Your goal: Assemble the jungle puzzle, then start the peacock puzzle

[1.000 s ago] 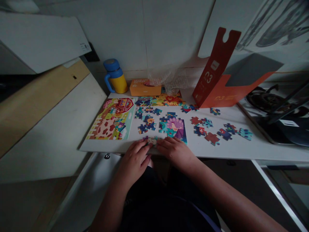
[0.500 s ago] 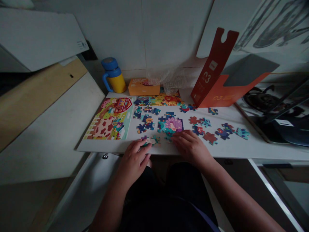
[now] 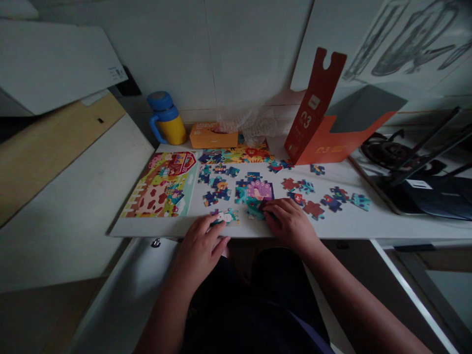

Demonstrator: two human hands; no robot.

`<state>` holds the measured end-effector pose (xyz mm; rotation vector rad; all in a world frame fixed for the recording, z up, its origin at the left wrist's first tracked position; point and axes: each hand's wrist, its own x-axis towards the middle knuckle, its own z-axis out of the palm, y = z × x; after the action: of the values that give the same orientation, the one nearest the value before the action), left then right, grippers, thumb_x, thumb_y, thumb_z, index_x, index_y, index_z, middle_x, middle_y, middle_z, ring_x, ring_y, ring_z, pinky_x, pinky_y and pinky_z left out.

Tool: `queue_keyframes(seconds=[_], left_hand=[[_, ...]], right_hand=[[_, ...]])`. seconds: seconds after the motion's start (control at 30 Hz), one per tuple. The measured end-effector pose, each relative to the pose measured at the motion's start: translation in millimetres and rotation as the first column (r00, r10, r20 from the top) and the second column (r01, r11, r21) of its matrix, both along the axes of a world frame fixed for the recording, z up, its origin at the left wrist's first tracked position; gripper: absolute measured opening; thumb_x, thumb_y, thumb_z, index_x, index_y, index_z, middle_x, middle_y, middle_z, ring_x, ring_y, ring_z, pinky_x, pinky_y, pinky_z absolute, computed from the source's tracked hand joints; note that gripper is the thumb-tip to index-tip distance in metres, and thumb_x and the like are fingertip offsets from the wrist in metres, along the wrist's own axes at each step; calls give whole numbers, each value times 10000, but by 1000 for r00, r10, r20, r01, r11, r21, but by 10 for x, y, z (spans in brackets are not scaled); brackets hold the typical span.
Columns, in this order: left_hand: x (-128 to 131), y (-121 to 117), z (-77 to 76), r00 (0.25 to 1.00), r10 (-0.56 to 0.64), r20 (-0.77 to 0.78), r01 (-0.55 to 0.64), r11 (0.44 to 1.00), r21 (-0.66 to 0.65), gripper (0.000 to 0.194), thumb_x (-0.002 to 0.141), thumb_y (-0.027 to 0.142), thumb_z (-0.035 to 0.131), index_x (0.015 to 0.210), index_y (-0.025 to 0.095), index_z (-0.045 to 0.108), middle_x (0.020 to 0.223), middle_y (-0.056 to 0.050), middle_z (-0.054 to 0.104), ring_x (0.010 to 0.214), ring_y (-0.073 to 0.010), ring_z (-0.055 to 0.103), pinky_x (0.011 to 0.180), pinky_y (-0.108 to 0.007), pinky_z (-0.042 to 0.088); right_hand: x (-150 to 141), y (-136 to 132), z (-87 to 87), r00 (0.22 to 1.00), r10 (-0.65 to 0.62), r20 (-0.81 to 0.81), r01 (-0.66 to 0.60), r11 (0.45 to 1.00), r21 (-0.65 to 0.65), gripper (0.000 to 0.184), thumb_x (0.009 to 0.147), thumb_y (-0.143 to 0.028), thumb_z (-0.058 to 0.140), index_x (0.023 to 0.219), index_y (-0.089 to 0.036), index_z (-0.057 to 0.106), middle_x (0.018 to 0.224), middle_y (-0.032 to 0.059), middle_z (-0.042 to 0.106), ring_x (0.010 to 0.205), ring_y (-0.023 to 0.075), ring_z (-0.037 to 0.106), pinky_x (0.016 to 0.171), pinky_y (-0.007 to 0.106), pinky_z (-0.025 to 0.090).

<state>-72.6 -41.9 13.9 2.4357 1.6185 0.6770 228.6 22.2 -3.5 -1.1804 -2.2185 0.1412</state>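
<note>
A partly joined jigsaw section with a pink peacock on teal lies flat on the white tabletop. At its lower right corner, the fingers of my right hand are bent and closed on a small purple puzzle piece, mostly hidden under the fingertips. My left hand rests at the table's front edge with its fingers apart. Its fingertips lie over the left end of a joined strip of pieces showing a white animal. Loose dark blue pieces lie left of the peacock, and reddish-brown ones to its right.
A farm picture lies at left. Behind stand a blue-and-yellow bottle, an orange box, crumpled clear plastic and an upright open orange carton. A stove burner is at far right.
My right fingers have bent in at the peacock's lower right corner, where a purple piece now shows. My left hand stays by the white-animal strip. The whole view has shifted slightly.
</note>
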Motion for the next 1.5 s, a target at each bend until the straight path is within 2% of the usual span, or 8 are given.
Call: queue_keyframes(seconds=[0.47, 0.67, 0.97, 1.17, 1.27, 1.4, 1.47, 1.5], left_hand=[[-100, 8, 35, 994, 39, -106, -37, 999, 17, 279, 1067, 274, 613, 1317, 256, 736, 1432, -101, 677, 1305, -311, 646, 1140, -569, 566], [-178, -27, 21, 996, 29, -81, -25, 999, 43, 268, 1063, 249, 615, 1301, 256, 738, 1420, -100, 686, 1307, -296, 659, 1135, -543, 585], [-153, -82, -14, 1000, 18, -21, -17, 999, 42, 265, 1055, 182, 604, 1216, 299, 780, 1260, -72, 741, 1195, -271, 701, 1041, -498, 638], [-164, -52, 43, 999, 25, 29, -26, 999, 40, 223, 1062, 260, 619, 1246, 289, 742, 1291, -73, 729, 1222, -267, 687, 1091, -475, 596], [-357, 93, 95, 988, 149, 40, -152, 984, 88, 260, 1068, 289, 576, 1288, 270, 713, 1274, -92, 728, 1216, -279, 680, 1120, -472, 560], [-894, 526, 177, 933, 361, 1, -357, 924, 138, 346, 1044, 280, 467, 1269, 220, 722, 1280, -131, 724, 1285, -330, 642, 1202, -530, 481], [-1198, 799, 216, 916, 400, -31, -395, 912, 112, 383, 986, 270, 481, 1258, 197, 741, 1304, -151, 710, 1289, -348, 636, 1227, -538, 451], [-1336, 932, 232, 923, 383, -47, -379, 923, 66, 397, 951, 279, 509, 1256, 198, 750, 1313, -150, 706, 1283, -352, 637, 1226, -530, 453]], right_hand=[[17, 11, -49, 998, -32, 49, 34, 999, -31, 147, 1062, -258, 625, 1136, -230, 750, 1227, 96, 781, 1120, 287, 690, 988, 462, 532], [14, 9, -49, 998, -34, 48, 36, 999, -37, 167, 1072, -272, 610, 1153, -225, 749, 1237, 100, 777, 1128, 287, 692, 988, 466, 535], [-1, -2, -27, 999, -30, 24, 30, 1000, -9, 156, 1065, -254, 614, 1132, -240, 753, 1198, 101, 783, 1083, 297, 696, 957, 482, 540], [3, 6, -30, 999, -27, 31, 28, 999, -21, 146, 1070, -256, 611, 1125, -234, 744, 1205, 99, 783, 1101, 299, 698, 963, 478, 538], [11, 14, -39, 999, -23, 25, 24, 999, -26, 135, 1063, -249, 623, 1126, -230, 741, 1212, 97, 783, 1106, 299, 695, 966, 480, 537], [16, 23, -44, 1000, -13, 19, 13, 1000, -19, 130, 1064, -242, 620, 1115, -234, 739, 1203, 98, 783, 1098, 296, 696, 962, 480, 537], [15, 25, -43, 1000, -15, 16, 15, 1000, -17, 135, 1070, -250, 611, 1112, -238, 739, 1185, 97, 785, 1089, 295, 701, 956, 479, 541], [13, 26, -42, 1000, -19, 16, 19, 1000, -15, 136, 1073, -254, 607, 1107, -238, 738, 1174, 97, 786, 1085, 295, 702, 954, 479, 543]])
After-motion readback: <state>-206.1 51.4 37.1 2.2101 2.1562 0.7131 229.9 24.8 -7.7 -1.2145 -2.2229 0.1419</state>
